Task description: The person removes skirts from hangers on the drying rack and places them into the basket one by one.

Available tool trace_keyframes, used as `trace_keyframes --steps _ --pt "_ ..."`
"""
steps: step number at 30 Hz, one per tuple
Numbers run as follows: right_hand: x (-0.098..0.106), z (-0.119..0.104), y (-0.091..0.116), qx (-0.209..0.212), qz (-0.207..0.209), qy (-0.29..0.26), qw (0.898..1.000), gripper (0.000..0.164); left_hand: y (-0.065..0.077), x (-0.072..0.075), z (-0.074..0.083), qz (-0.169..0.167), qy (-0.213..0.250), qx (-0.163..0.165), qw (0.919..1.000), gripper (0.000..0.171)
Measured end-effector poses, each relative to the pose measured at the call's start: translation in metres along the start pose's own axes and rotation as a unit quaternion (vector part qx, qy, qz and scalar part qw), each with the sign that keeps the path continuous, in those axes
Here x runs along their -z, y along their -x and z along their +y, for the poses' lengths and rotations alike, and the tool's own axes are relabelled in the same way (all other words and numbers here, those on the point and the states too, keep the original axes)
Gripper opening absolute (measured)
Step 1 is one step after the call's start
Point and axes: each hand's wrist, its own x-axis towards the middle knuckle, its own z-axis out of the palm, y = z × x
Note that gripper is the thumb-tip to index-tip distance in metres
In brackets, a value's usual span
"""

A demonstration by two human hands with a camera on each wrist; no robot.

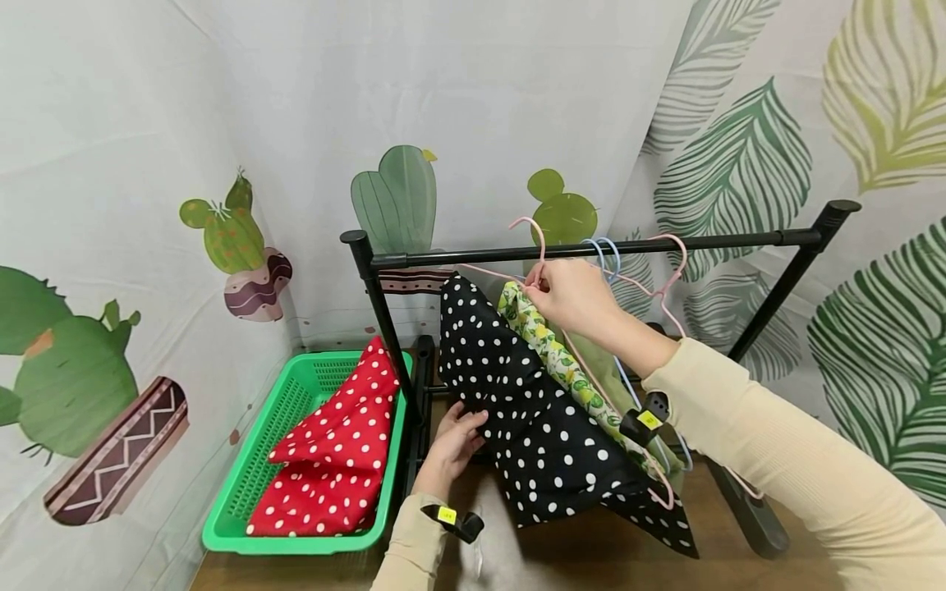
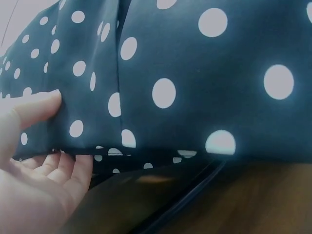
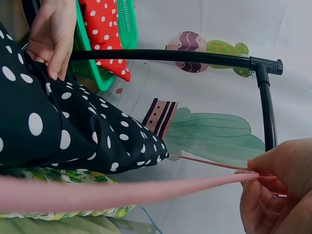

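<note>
My right hand [image 1: 572, 291] pinches a pink clothes hanger [image 1: 534, 226] just below its hook, close to the black rail. The hook stands above the rail, its free tip to the left. A black cloth with white polka dots [image 1: 510, 402] hangs slanting from this hanger. At the cloth's left edge, my left hand [image 1: 452, 443] holds it with the thumb [image 2: 41, 106] on the front face and the other fingers under the edge. Right behind lies a lemon-print cloth [image 1: 557, 357], partly covered by the black one.
The black garment rack's rail [image 1: 458, 258] also carries blue hangers [image 1: 610, 254] and another pink hanger [image 1: 681, 256], with a plain green cloth [image 1: 602, 361] behind. A green basket [image 1: 222, 501] with a red polka-dot cloth [image 1: 332, 460] stands left on the brown table [image 1: 576, 566].
</note>
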Motion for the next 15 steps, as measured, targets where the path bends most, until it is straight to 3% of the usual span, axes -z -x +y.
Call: trace_keyframes --steps 7,15 --pt "-0.002 0.003 0.000 0.002 0.003 0.001 1.000 0.017 -0.001 0.000 0.003 0.016 -0.030 -0.018 0.9993 0.044" --pt "-0.006 0.008 0.000 0.000 0.005 0.004 1.000 0.018 0.004 0.003 0.013 0.034 -0.064 -0.025 0.9970 0.035"
